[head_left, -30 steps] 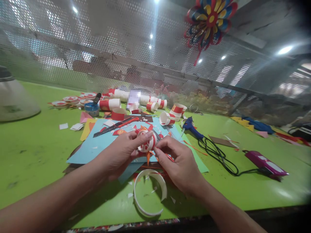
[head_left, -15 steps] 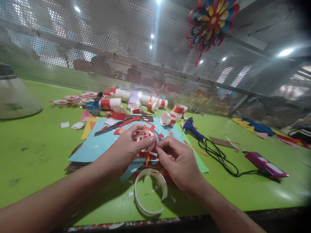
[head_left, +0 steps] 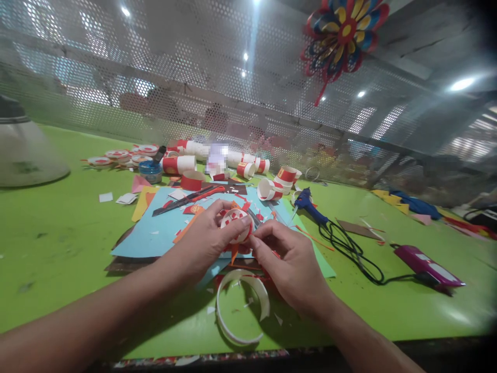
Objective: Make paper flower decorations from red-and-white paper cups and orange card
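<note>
The thumb and fingers of the left hand [head_left: 205,235] are closed around a round red-and-white paper piece [head_left: 232,234], the thumb lying across its face. The right hand [head_left: 297,264] has its thumb and index finger nearly together at the right edge of that piece; whether something thin is pinched between them, I cannot tell. Orange points stick out from the piece, above and below. It is held over light blue paper [head_left: 145,241], in the middle of the scene. On the near side, a white paper ring [head_left: 222,316] with a gap in it lies on the green table [head_left: 388,321]. Far and to the left on the blue paper is a pair of orange-handled scissors [head_left: 205,194]. To the right lies a blue glue gun [head_left: 312,207], its black cable looping toward a purple power strip [head_left: 429,265]. Farther off are a blue-lidded jar [head_left: 150,172], a red paper ring [head_left: 192,180] and several red-and-white paper tubes [head_left: 180,165]
</note>
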Available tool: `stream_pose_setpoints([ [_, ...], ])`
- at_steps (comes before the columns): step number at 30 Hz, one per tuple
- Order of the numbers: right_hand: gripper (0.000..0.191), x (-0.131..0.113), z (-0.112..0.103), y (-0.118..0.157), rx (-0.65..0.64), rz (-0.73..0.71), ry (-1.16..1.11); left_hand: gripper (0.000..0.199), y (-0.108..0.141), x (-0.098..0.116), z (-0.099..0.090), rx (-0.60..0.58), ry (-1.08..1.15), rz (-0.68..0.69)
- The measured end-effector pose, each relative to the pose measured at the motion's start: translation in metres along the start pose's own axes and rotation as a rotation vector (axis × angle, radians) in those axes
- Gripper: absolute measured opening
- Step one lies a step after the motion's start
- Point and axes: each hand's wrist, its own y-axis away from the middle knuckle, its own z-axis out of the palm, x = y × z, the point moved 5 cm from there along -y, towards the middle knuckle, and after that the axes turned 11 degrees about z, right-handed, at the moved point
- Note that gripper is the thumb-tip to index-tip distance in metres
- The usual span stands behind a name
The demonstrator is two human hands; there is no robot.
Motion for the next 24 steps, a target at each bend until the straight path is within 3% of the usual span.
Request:
stream_pose_setpoints([
  [5,0.013,0.004,0.002,0.0,-0.007,0.023,-0.026,0.033,0.0,0.001,0.0,0.056,-0.042,-0.001],
  [18,0.014,0.0,-0.001,-0.002,-0.017,0.015,-0.07,0.033,0.0,0.0,0.003,0.035,0.01,-0.027],
  [24,0.02,0.008,-0.008,-0.007,-0.034,0.181,-0.208,0.037,-0.002,0.004,-0.001,-0.001,0.128,-0.077],
])
